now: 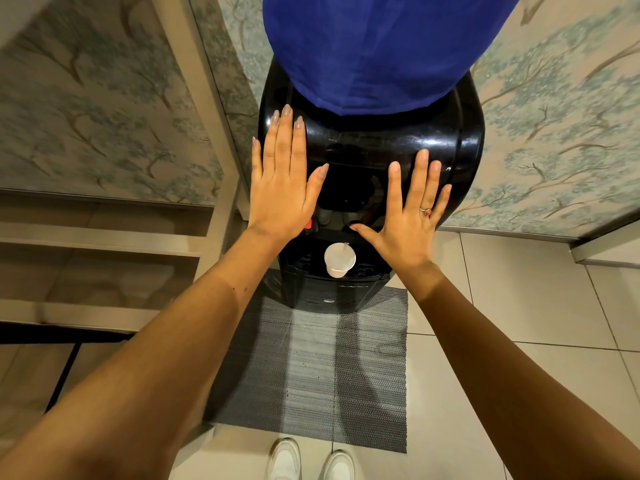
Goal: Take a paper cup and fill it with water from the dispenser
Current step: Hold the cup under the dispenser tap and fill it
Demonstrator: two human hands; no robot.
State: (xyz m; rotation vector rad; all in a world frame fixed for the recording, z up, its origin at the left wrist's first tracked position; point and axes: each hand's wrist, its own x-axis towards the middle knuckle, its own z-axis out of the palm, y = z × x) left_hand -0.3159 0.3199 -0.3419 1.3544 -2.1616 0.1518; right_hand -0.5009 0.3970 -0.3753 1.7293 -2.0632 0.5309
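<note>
Both flat hands, left [280, 188] and right [410, 216], hover above paper cup [339, 259].

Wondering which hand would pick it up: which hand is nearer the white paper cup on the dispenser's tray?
Right. The right hand is just up-right of the white paper cup; the left hand is farther, up-left.

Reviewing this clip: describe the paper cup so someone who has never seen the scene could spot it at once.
Find the black water dispenser topped by a blue-covered bottle, standing against the wall on a grey mat. Below its front, between the two outstretched hands, is the dark drip tray. The paper cup stands there: small, white and round-rimmed, the only pale thing on the black machine.
</note>
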